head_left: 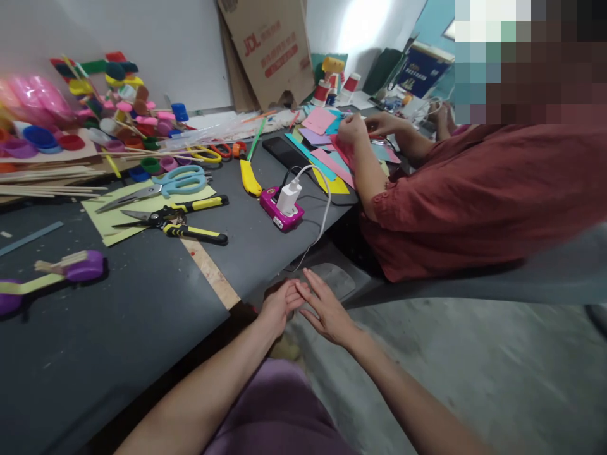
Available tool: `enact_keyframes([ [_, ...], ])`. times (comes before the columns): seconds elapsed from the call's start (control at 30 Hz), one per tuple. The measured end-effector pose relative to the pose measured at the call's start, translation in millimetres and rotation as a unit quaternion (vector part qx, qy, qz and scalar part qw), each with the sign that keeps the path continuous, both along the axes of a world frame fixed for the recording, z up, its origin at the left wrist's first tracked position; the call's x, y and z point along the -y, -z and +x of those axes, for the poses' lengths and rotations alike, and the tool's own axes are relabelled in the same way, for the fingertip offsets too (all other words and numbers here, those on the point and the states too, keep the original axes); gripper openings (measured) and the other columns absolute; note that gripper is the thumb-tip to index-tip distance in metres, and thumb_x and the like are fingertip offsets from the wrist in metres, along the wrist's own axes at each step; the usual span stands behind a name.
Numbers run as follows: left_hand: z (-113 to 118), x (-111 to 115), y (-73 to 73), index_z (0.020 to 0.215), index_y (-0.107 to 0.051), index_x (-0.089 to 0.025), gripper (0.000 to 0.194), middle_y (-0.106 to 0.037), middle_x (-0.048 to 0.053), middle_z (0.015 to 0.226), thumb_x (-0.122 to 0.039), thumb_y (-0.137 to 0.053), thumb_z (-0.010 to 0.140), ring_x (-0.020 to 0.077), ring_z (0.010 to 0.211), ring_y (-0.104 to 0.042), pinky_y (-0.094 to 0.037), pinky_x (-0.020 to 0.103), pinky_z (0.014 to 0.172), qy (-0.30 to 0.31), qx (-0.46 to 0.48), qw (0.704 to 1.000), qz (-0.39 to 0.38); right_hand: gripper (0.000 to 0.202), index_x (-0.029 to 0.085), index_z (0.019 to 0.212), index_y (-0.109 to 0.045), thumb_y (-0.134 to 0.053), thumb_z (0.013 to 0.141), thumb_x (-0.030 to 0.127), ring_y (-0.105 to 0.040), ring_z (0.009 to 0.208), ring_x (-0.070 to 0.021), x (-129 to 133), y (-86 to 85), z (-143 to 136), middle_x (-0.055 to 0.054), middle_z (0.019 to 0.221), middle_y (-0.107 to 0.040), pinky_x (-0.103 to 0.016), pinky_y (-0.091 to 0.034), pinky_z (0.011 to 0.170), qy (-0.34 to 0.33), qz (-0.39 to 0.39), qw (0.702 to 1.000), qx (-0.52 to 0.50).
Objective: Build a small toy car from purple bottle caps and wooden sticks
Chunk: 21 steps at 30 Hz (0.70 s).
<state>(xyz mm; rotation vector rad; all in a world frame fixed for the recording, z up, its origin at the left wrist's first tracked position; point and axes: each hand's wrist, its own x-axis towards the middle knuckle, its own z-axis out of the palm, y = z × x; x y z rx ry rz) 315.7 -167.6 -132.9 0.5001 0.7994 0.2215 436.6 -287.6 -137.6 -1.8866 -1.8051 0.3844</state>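
Observation:
My left hand is held off the table's front edge, palm turned up and fingers extended, with no object in it. Above its fingers lies my right hand, palm down, its fingers straight and spread; the fingertips of the two hands meet. Nearest to them on the table are garden shears with black and yellow handles and a magenta power strip with a white charger. Light blue scissors rest on yellow-green paper behind the shears.
A co-worker in a red shirt sits at the right, hands over coloured paper. A white cable hangs past the table edge. Purple caps joined by a strip lie at left. Bottle caps, sticks and a cardboard box line the back.

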Motion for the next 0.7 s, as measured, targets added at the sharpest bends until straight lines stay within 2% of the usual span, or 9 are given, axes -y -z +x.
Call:
enact_keyframes([
  [0.13, -6, -2, 3.2, 0.126, -0.059, -0.017, 0.036, -0.062, 0.011, 0.127, -0.035, -0.062, 0.095, 0.0242, 0.107, -0.065, -0.056, 0.046, 0.089, 0.02, -0.033, 0.999, 0.034, 0.043, 0.024, 0.14, -0.054, -0.056, 0.097, 0.026, -0.046, 0.139, -0.0311, -4, 2.4, -3, -0.018, 0.153, -0.046, -0.054, -0.045, 0.108, 0.029, 0.039, 0.998, 0.025],
  [0.27, -3, 0, -8.8, 0.127, -0.058, -0.017, 0.037, -0.062, 0.011, 0.127, -0.035, -0.062, 0.095, 0.0243, 0.107, -0.065, -0.056, 0.046, 0.089, 0.056, -0.066, 0.993, 0.087, 0.016, 0.022, 0.1, -0.068, -0.052, 0.099, 0.025, -0.07, 0.095, -0.0235, -16, -7.4, -6, -0.013, 0.105, -0.071, -0.038, -0.059, 0.08, 0.073, 0.113, 0.991, 0.025],
  [0.37, -4, 5, -35.4, 0.123, -0.06, -0.016, 0.034, -0.064, 0.01, 0.121, -0.035, -0.061, 0.095, 0.0223, 0.101, -0.066, -0.058, 0.043, 0.085, 0.077, -0.055, 0.986, 0.14, 0.015, 0.021, 0.093, -0.067, -0.053, 0.097, 0.021, -0.07, 0.084, -0.0208, -28, -29.8, -11, -0.008, 0.093, -0.071, -0.033, -0.058, 0.073, 0.067, 0.177, 0.982, 0.01],
  [0.47, -20, 3, -70.6, 0.094, -0.068, -0.011, 0.022, -0.065, 0.003, 0.079, -0.027, -0.053, 0.097, 0.0144, 0.068, -0.062, -0.054, 0.031, 0.067, 0.081, -0.025, 0.973, 0.214, 0.022, 0.022, 0.109, -0.067, -0.05, 0.097, 0.017, -0.07, 0.098, -0.0232, -44, -58.1, -17, -0.011, 0.109, -0.071, -0.037, -0.057, 0.081, 0.051, 0.228, 0.972, -0.012],
  [0.53, -44, -5, -95.2, 0.09, -0.069, -0.016, 0.007, -0.064, -0.001, 0.078, -0.018, -0.069, 0.083, 0.0121, 0.07, -0.06, -0.049, 0.025, 0.069, 0.063, -0.002, 0.958, 0.28, 0.015, 0.024, 0.101, -0.068, -0.056, 0.095, 0.018, -0.07, 0.086, -0.0201, -60, -77.5, -23, -0.006, 0.097, -0.071, -0.031, -0.056, 0.072, 0.031, 0.249, 0.967, -0.034],
  [0.57, -59, -10, -106.9, 0.088, -0.068, -0.017, 0.009, -0.065, -0.001, 0.081, -0.017, -0.072, 0.08, 0.0124, 0.074, -0.06, -0.048, 0.024, 0.069, 0.045, 0.001, 0.943, 0.329, 0.011, 0.026, 0.093, -0.067, -0.06, 0.093, 0.018, -0.069, 0.079, -0.0181, -71, -87.3, -29, -0.003, 0.091, -0.07, -0.029, -0.055, 0.067, 0.035, 0.253, 0.966, -0.043],
  [0.6, -76, -16, -117.7, 0.086, -0.068, -0.017, 0.004, -0.066, 0.001, 0.082, -0.016, -0.067, 0.083, 0.0132, 0.075, -0.06, -0.048, 0.024, 0.07, 0.02, 0.004, 0.898, 0.439, 0.011, 0.027, 0.09, -0.067, -0.062, 0.092, 0.018, -0.069, 0.076, -0.0174, -83, -97.2, -35, -0.001, 0.088, -0.07, -0.028, -0.054, 0.067, 0.034, 0.259, 0.964, -0.047],
  [0.63, -95, -22, -127.0, 0.084, -0.067, -0.017, 0.004, -0.066, 0.002, 0.079, -0.016, -0.064, 0.085, 0.0137, 0.074, -0.06, -0.048, 0.026, 0.071, -0.012, 0.009, 0.837, 0.548, 0.013, 0.027, 0.094, -0.067, -0.06, 0.093, 0.017, -0.07, 0.081, -0.0186, -96, -107.0, -43, -0.002, 0.092, -0.071, -0.03, -0.055, 0.072, 0.037, 0.269, 0.961, -0.055],
  [0.7, -134, -34, -139.9, 0.087, -0.065, -0.017, 0.007, -0.066, 0.003, 0.074, -0.014, -0.059, 0.088, 0.0134, 0.068, -0.059, -0.047, 0.025, 0.066, -0.109, 0.016, 0.714, 0.691, 0.029, 0.027, 0.122, -0.061, -0.058, 0.094, 0.018, -0.07, 0.084, -0.0184, -126, -125.3, -61, -0.005, 0.109, -0.07, -0.032, -0.057, 0.078, 0.028, 0.25, 0.965, -0.08],
])
